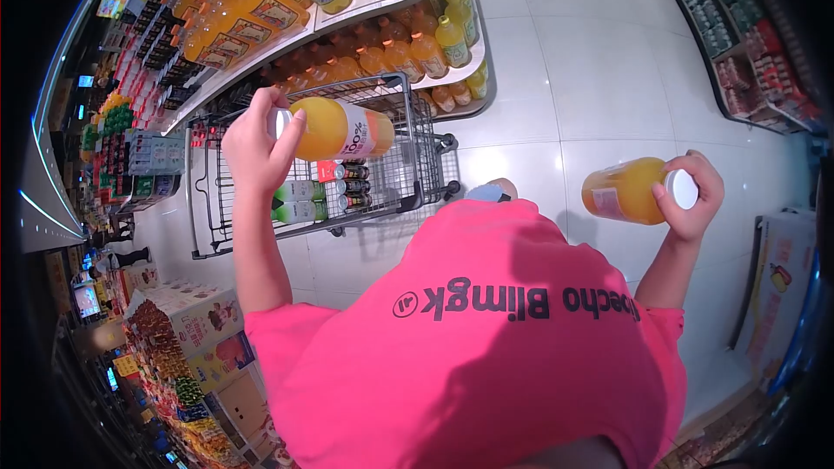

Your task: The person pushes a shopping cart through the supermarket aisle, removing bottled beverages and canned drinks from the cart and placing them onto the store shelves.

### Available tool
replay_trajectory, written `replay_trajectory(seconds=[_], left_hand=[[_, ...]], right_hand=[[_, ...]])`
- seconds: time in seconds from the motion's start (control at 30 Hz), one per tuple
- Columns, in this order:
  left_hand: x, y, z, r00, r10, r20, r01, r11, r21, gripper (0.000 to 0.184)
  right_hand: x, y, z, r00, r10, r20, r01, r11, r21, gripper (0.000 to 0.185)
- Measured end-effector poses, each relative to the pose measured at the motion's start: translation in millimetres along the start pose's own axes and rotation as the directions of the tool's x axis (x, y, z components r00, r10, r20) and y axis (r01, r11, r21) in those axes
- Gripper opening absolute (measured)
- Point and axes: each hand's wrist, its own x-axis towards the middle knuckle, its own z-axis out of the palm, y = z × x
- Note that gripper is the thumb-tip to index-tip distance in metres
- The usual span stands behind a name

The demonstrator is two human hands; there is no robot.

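Note:
My left hand point(265, 141) is closed around the white-capped neck of an orange juice bottle point(334, 128). This bottle lies nearly level above the wire shopping cart point(407, 135), its label facing up. Out to the right, my right hand point(692, 200) grips a second orange juice bottle point(632, 191) at its white cap. That one is held over the floor, tilted with its base pointing left. Inside the cart are green-and-white packages point(300, 201) and several dark cans point(352, 185), partly seen through the wire.
Ahead, a curved shelf point(382, 10) carries rows of orange and yellow drink bottles. Another stocked shelf point(734, 43) stands at the far right. Boxes point(204, 330) and packaged goods line the left side. A large carton point(773, 287) sits at the right. Pale tiles point(599, 78) cover the floor.

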Motion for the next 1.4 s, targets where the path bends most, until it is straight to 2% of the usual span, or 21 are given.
replay_trajectory(seconds=[0.17,0.3,0.33,0.43,0.57,0.67,0.73,0.83,0.9,1.07,1.3,1.4], left_hand=[[66.1,49.7,-5.5,0.985,0.174,-0.003,-0.170,0.957,-0.236,0.022],[112.7,76.4,19.4,0.965,0.235,-0.116,-0.261,0.838,-0.480,0.021],[122.4,83.2,23.0,0.971,0.219,-0.096,-0.235,0.803,-0.548,0.021],[152.8,89.4,41.3,0.951,0.283,-0.126,-0.304,0.775,-0.553,0.020],[197.6,96.0,65.8,0.844,0.506,-0.176,-0.533,0.757,-0.379,0.021],[226.9,99.8,91.3,0.797,0.586,-0.148,-0.601,0.740,-0.302,0.020],[245.9,98.9,114.5,0.796,0.587,-0.147,-0.601,0.740,-0.301,0.021],[267.8,97.3,144.5,0.849,0.515,-0.117,-0.525,0.800,-0.289,0.020],[279.8,98.1,166.8,0.877,0.461,-0.140,-0.481,0.828,-0.287,0.019],[305.3,118.5,220.5,0.939,0.303,-0.164,-0.337,0.905,-0.257,0.019],[316.2,157.1,270.2,0.971,0.041,-0.235,-0.082,0.982,-0.168,0.018],[305.4,175.0,277.8,0.956,-0.068,-0.286,0.036,0.993,-0.116,0.019]], right_hand=[[79.0,18.8,0.8,0.999,-0.014,0.038,-0.001,0.930,0.367,0.025],[144.8,49.4,14.7,0.970,-0.244,-0.018,0.201,0.752,0.628,0.028],[159.1,55.5,15.4,0.956,-0.293,-0.035,0.238,0.698,0.675,0.028],[198.9,76.3,17.2,0.932,-0.352,-0.082,0.300,0.628,0.718,0.031],[240.7,103.4,3.9,0.884,-0.464,-0.058,0.373,0.626,0.685,0.032],[262.1,125.0,-20.1,0.763,-0.645,0.045,0.479,0.611,0.630,0.027],[272.3,131.4,-29.2,0.732,-0.674,0.099,0.483,0.615,0.623,0.025],[280.1,166.1,-40.4,0.705,-0.688,0.174,0.431,0.610,0.665,0.027],[298.0,192.5,-44.1,0.617,-0.745,0.253,0.359,0.553,0.752,0.027],[351.6,248.9,-52.6,0.521,-0.822,0.231,0.219,0.390,0.894,0.022],[479.7,300.2,-54.5,0.264,-0.927,0.266,-0.011,0.273,0.962,0.020],[514.1,322.5,-31.8,0.170,-0.963,0.208,-0.147,0.184,0.972,0.021]])
